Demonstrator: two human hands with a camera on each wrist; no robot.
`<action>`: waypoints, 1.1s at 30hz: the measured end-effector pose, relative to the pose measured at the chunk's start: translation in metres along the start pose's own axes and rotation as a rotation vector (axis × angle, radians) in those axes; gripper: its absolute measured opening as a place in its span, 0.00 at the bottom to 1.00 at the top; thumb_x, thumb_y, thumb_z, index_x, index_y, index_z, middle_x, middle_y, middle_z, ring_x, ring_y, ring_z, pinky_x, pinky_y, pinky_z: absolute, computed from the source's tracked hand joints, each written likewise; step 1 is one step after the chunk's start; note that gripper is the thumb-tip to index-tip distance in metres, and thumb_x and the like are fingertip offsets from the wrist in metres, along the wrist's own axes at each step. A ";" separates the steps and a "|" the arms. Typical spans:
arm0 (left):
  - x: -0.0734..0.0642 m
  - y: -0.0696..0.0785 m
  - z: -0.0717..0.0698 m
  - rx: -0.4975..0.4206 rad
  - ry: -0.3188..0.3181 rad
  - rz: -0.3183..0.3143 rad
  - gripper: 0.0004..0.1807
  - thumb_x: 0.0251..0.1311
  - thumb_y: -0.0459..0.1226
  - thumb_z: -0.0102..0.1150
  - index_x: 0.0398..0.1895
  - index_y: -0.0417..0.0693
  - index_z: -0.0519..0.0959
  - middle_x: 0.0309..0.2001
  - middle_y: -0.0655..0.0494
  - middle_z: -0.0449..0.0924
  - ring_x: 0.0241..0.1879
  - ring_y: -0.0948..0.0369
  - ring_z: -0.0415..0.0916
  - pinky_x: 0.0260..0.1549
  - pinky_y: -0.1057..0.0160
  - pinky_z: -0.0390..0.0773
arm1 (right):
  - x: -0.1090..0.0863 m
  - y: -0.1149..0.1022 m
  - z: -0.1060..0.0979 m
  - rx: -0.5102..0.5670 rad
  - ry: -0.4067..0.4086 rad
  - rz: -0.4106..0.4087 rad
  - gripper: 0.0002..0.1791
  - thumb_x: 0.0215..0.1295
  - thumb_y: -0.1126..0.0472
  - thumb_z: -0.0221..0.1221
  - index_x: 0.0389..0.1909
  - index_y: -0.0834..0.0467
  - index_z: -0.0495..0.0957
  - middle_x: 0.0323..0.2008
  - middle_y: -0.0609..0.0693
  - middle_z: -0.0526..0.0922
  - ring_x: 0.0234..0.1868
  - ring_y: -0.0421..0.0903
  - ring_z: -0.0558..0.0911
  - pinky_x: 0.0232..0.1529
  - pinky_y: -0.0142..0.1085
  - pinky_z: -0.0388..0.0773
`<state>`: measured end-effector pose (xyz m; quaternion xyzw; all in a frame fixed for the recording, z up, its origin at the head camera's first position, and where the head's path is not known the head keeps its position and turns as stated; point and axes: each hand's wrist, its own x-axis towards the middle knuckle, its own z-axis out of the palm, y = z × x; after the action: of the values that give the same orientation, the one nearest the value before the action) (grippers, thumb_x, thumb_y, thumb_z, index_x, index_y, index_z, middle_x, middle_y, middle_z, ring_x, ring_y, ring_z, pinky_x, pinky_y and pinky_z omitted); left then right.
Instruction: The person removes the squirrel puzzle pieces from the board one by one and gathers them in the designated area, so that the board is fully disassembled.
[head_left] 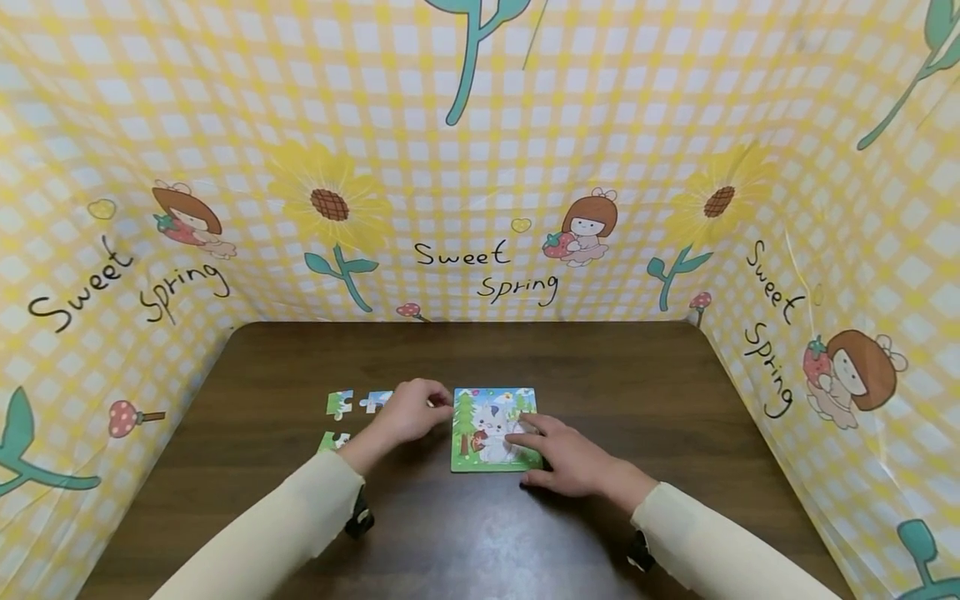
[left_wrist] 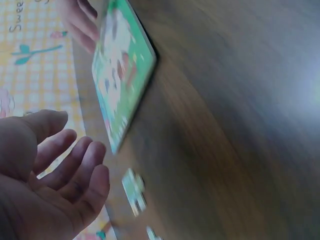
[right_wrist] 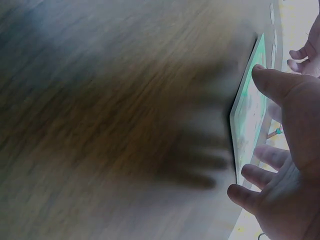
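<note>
A square jigsaw puzzle point(head_left: 467, 421) lies flat on the table, showing a white cartoon animal among green trees. By its left edge is my left hand point(head_left: 408, 411), fingers loosely bent; in the left wrist view nothing sits between thumb and fingers. My right hand point(head_left: 576, 458) spreads over the puzzle's right side, partly covering it, with its thumb near the lower right corner. In the right wrist view its fingers are extended and apart, holding nothing. Left of the puzzle lie loose pieces: a green one point(head_left: 340, 404), a blue-and-white one point(head_left: 374, 402) and another green one point(head_left: 330, 441) half hidden by the left forearm.
The dark brown wooden table point(head_left: 600, 358) has rounded far corners. Yellow checked cloth point(head_left: 480, 167) with printed flowers and lettering stands round its back and sides. Dark straps show at both sleeve cuffs.
</note>
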<state>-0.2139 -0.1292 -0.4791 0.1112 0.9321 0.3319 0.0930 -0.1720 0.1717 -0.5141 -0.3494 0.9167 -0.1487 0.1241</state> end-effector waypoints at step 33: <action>0.023 0.017 0.054 0.004 -0.147 0.085 0.16 0.63 0.34 0.66 0.54 0.48 0.87 0.50 0.52 0.87 0.47 0.56 0.81 0.48 0.51 0.80 | -0.004 0.003 0.000 -0.105 -0.070 -0.034 0.31 0.72 0.45 0.62 0.74 0.38 0.69 0.79 0.60 0.59 0.77 0.63 0.61 0.70 0.58 0.67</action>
<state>-0.2202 -0.0778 -0.5117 0.1748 0.9180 0.3244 0.1468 -0.1717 0.1767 -0.5145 -0.3761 0.9122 -0.0902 0.1350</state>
